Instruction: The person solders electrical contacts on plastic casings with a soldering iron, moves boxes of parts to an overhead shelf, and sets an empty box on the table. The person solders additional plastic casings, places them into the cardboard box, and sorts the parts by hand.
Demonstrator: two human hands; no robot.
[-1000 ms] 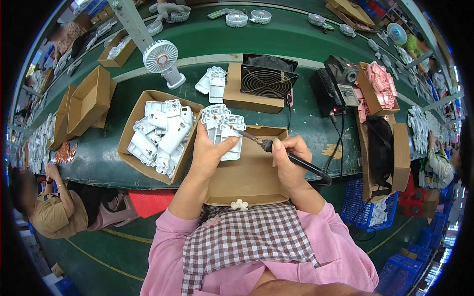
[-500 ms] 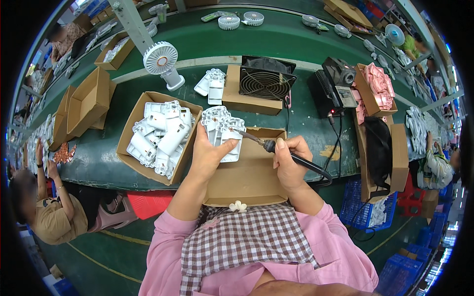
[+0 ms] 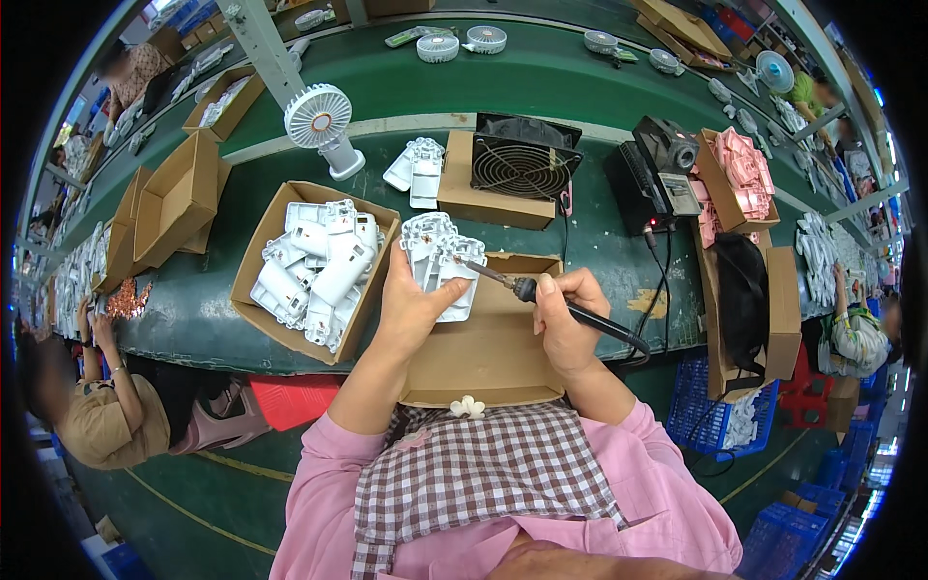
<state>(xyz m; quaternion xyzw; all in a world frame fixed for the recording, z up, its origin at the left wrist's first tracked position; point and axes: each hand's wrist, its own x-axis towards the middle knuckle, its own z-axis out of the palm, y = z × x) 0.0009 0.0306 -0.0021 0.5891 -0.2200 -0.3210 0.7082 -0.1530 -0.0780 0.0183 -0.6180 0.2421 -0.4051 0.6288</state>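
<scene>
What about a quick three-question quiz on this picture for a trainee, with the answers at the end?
1. True or false: the soldering iron is in the person's left hand.
2. Multiple choice: what colour are the parts in the cardboard box just left of the left hand?
A) pink
B) white
C) black
3. Which is farther left in the picture, the upright white fan or the black fan?

Key:
1. False; the right hand holds the soldering iron.
2. B
3. The upright white fan.
</scene>
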